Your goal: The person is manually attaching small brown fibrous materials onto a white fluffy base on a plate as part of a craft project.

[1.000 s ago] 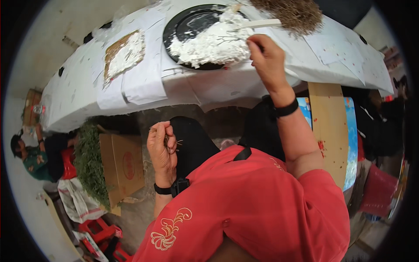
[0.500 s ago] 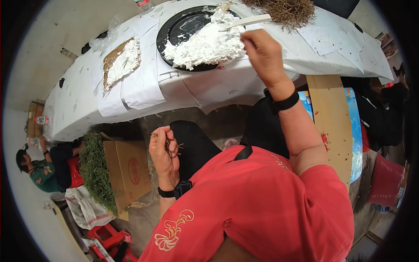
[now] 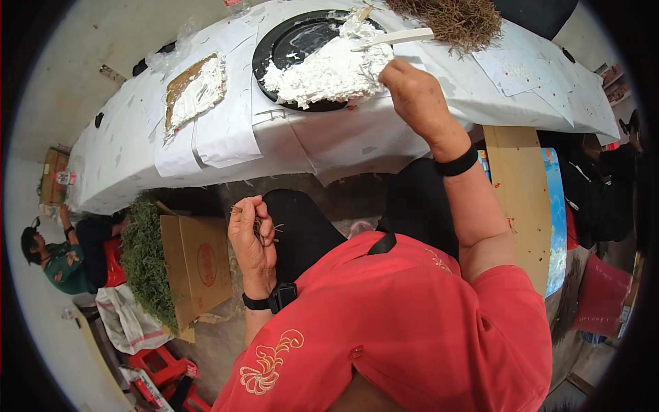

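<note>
My right hand (image 3: 422, 99) is pinched closed at the near right edge of a mound of white paste (image 3: 329, 75). Whatever its fingertips hold, if anything, is hidden. The paste covers much of a round black tray (image 3: 283, 44), and a white spatula-like stick (image 3: 401, 35) rests in it with its handle to the right. Over my lap, my left hand (image 3: 251, 240) is closed round a small bunch of thin brown twigs (image 3: 261, 229), whose ends poke out between the fingers.
A heap of brown twigs (image 3: 461, 22) lies right of the tray. Left of it is a paste-smeared board (image 3: 178, 89). Below the table stand a cardboard box (image 3: 195, 264) and green sprigs (image 3: 147, 261). Cardboard (image 3: 519, 199) leans at right; another person (image 3: 68, 257) sits far left.
My right fingertips have come slightly nearer to me, down by the paste's edge. The left hand keeps the twigs over my lap. The whole view has shifted a little.
</note>
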The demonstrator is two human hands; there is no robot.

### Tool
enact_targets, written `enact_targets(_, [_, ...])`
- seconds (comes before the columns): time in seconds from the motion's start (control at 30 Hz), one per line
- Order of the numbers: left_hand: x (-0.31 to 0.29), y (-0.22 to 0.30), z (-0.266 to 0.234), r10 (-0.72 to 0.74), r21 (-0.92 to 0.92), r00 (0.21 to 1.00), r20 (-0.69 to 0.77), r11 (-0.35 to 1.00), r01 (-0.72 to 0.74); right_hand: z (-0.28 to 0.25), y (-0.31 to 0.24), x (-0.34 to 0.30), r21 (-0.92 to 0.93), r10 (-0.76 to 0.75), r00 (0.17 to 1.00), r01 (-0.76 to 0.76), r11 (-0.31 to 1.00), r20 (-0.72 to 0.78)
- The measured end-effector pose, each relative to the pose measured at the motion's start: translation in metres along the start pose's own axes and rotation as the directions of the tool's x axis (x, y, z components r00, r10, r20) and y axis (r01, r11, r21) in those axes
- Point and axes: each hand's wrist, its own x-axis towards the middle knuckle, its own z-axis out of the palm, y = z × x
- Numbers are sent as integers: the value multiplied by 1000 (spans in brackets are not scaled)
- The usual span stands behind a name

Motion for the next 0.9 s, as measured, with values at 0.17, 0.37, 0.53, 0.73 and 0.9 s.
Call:
enact_targets(0.17, [-1,-2,-4,-9,12,1000,-7,1000,9,-2,-2,-3,-15,-22,999,22,1000,24])
enact_targets(0.37, [1,-2,0,-4,13,1000,3,1000,4,6,-16,0,685,445,878,-214,697,-179])
enact_targets(0.53, [2,-4,1,-20,14,1000,14,1000,20,13,6,-19,325,571,819,-556,765,58])
enact_targets(0.73, [4,-6,4,-46,31,999,10,998,46,15,8,-19,-137,362,932,-355,925,27])
enact_targets(0.9, [7,-8,5,-61,36,998,6,997,61,6,-2,-9,118,378,922,-367,923,-88])
